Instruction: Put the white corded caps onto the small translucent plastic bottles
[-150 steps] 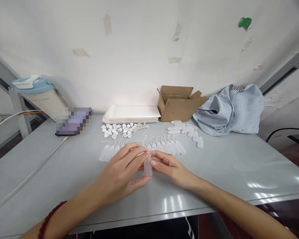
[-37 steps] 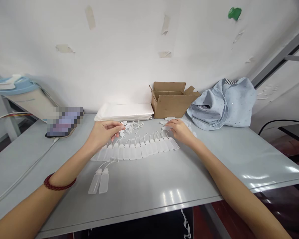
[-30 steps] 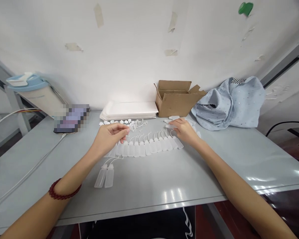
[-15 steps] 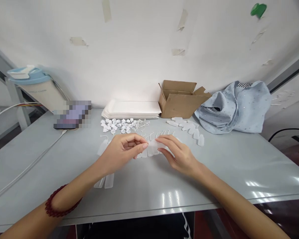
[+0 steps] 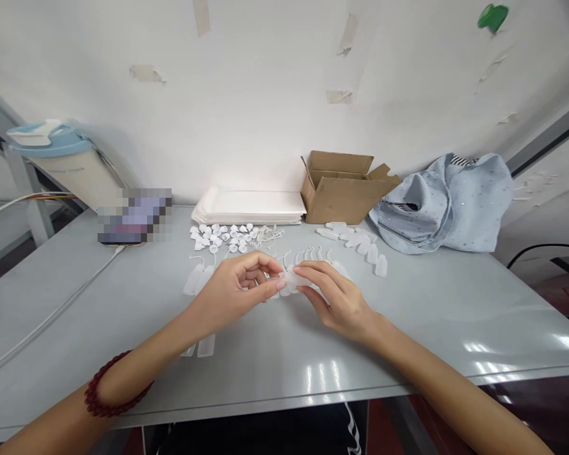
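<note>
Over the middle of the table, my right hand (image 5: 340, 292) pinches a small translucent white plastic bottle (image 5: 293, 279) between thumb and fingers. At the bottle's left end, the thumb and forefinger of my left hand (image 5: 241, 282) are pressed together. Whatever is between them is too small to make out. Behind and under both hands lies a row of similar bottles with thin white strings (image 5: 312, 254) standing out of their tops. Two more bottles with strings (image 5: 194, 278) lie left of my left hand. Flat translucent pieces (image 5: 206, 345) show below my left wrist.
Small white caps (image 5: 215, 239) and loose white strings (image 5: 269, 236) lie before a white stack (image 5: 253, 207). More bottles (image 5: 363, 245) sit near an open cardboard box (image 5: 346, 199). Blue cloth (image 5: 450, 208) is at right; a phone (image 5: 137, 218) with cable and a tumbler (image 5: 71, 164) at left.
My left hand has shifted slightly right, its fingertips now closer to the right hand's. The right hand's fingers have closed in a little around the bottle. The camera view has shifted slightly.
</note>
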`<act>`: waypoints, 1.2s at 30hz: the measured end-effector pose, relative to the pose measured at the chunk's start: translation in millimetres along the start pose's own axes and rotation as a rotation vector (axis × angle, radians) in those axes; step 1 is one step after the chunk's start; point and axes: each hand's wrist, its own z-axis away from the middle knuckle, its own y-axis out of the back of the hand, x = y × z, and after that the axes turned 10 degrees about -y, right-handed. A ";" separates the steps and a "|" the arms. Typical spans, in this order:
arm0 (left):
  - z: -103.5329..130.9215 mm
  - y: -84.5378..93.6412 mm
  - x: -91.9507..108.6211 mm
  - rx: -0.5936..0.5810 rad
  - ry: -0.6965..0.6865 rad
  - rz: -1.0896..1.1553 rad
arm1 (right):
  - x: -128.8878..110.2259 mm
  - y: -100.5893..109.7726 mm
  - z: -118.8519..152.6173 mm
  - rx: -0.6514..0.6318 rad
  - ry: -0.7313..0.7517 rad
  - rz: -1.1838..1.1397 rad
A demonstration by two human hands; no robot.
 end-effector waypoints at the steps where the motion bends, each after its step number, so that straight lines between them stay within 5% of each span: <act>1: 0.6 -0.7 0.2 0.008 -0.014 -0.023 | -0.3 -0.1 0.1 -0.001 -0.001 0.000; 19: 7.7 -10.1 -13.3 0.040 -0.521 -0.670 | -2.3 -5.0 6.8 -0.068 0.024 -0.047; 27: 6.7 -10.1 -9.3 0.103 -0.540 -0.569 | -10.4 -1.7 1.7 -0.068 -0.088 -0.197; 36: 5.7 -13.8 -1.5 0.059 -0.316 -0.381 | -16.3 -1.8 4.2 -0.079 -0.247 -0.364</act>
